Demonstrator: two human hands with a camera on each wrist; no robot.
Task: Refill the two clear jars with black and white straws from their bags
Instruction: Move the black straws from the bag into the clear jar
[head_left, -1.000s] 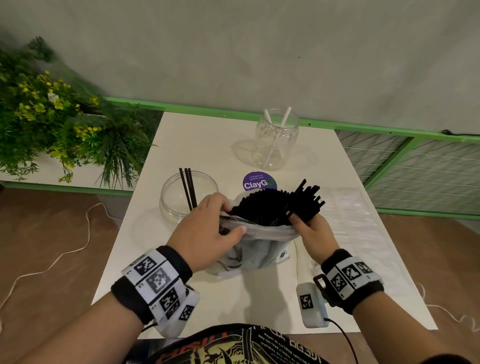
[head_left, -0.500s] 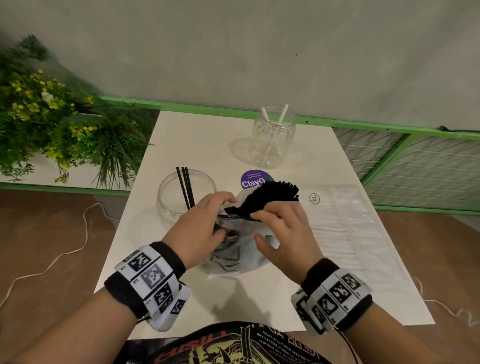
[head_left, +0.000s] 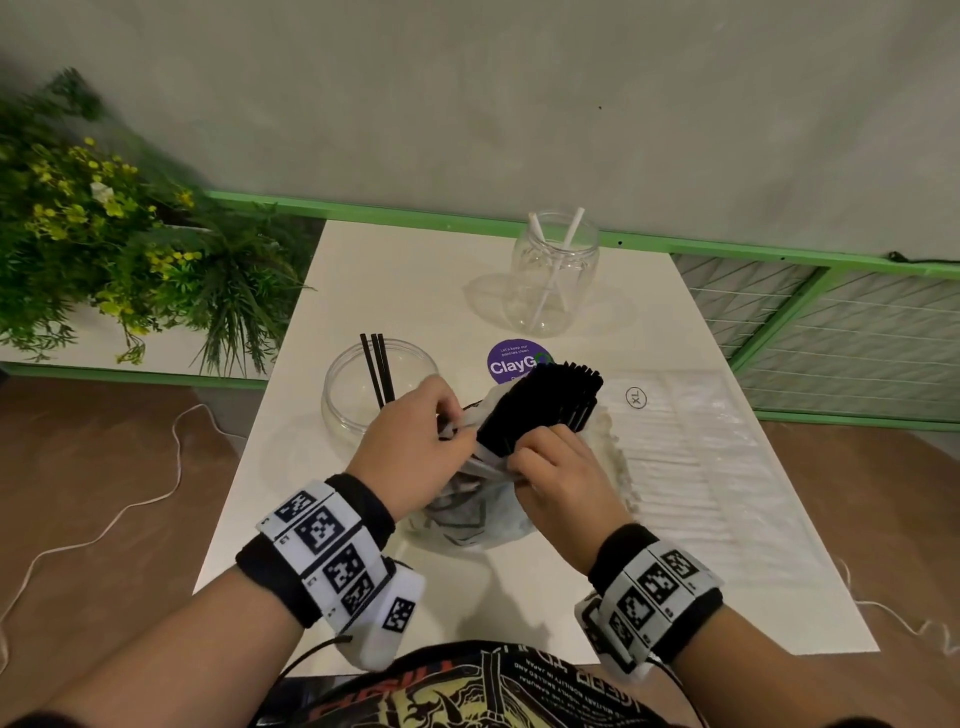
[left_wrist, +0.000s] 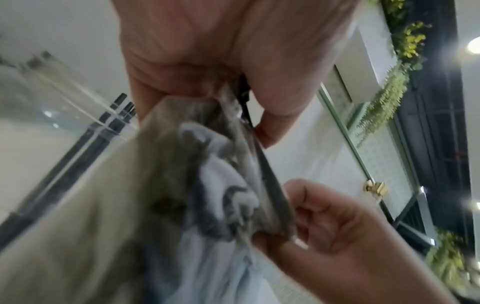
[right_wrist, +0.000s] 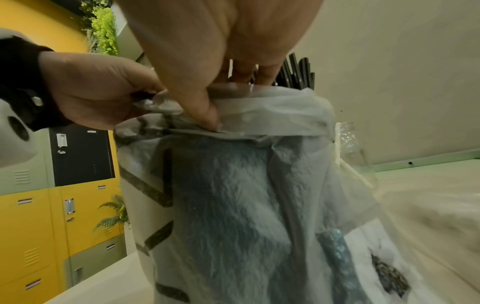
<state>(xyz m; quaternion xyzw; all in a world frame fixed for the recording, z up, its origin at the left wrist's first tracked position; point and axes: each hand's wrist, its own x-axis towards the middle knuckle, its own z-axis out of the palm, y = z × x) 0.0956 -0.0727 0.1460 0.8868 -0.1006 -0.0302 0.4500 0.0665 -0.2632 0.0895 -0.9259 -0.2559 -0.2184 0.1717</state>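
Since before, right hand (head_left: 558, 480) fingers joined left hand (head_left: 415, 457) pinching bag (head_left: 467, 525) rim beneath black straws (head_left: 540, 405).

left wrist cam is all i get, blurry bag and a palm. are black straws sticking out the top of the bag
Observer: Yes. In the head view a bundle of black straws pokes out of the bag, leaning away from the person and to the right.
Operator: what is the right hand doing
Observer: The right hand grips the bag's rim at the base of the bundle; the right wrist view shows its thumb pressed on the folded plastic.
Operator: where's the white straw jar
Observer: The tall clear jar stands at the far side of the table, holding two crossed white straws.
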